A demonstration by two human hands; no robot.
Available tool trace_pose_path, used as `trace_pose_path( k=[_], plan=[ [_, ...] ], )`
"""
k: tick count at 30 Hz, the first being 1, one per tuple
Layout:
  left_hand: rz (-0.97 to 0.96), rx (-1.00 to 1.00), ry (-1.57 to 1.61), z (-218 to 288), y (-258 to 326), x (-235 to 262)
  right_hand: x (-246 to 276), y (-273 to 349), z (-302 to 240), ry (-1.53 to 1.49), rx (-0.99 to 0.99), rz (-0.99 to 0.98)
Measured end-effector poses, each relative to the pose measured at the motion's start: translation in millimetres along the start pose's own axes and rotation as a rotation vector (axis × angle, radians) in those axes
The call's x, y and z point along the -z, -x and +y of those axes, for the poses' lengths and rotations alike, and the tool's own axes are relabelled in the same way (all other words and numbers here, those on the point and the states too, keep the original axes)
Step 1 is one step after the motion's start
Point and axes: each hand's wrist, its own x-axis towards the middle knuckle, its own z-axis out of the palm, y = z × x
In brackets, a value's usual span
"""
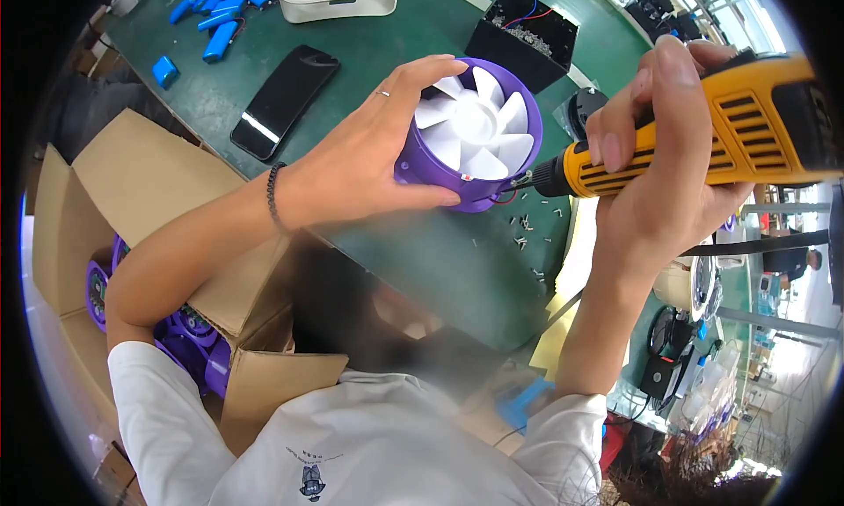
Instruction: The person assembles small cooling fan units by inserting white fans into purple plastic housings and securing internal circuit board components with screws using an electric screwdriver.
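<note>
Over the green table [204, 97], my left hand [374, 159] holds a purple-white plastic fan [475, 123], my right hand [661, 176] a yellow-black power driver [747, 119]; apparent screwing needs steadiness.

Purple round fan [476, 122], yellow electric driver [745, 130]
White blades faced the camera; the driver's tip was at the fan's five o'clock.

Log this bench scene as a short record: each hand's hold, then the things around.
Left hand: grips purple-and-white fan
Right hand: holds yellow driver
Driver nose: by the fan's lower right; contact unclear
On table: phone, blue packs, scattered screws
Black box: beyond the fan, metal pieces inside
Carton: at left, purple parts inside
</note>
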Motion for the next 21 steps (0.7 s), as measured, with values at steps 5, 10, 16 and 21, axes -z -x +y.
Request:
trace_pose_path(
  k=[5, 10, 16, 21],
  plan=[
    [-0.005, -0.016, -0.032, 1, 0, 0, -4, -1, 0, -0.011, 0.022, 0.18],
    [-0.02, -0.008, -0.031, 2, -2, 1, 16, -6, -5, 0.129, 0.033, 0.126],
    [-0.136, -0.01, 0.059, -8, -11, 22, 30, -6, -2, 0.095, 0.06, 0.212],
    [-0.271, 0.29, 0.189, -11, -11, 63, 40, -13, 4, -0.043, 0.085, 0.206]
  ],
)
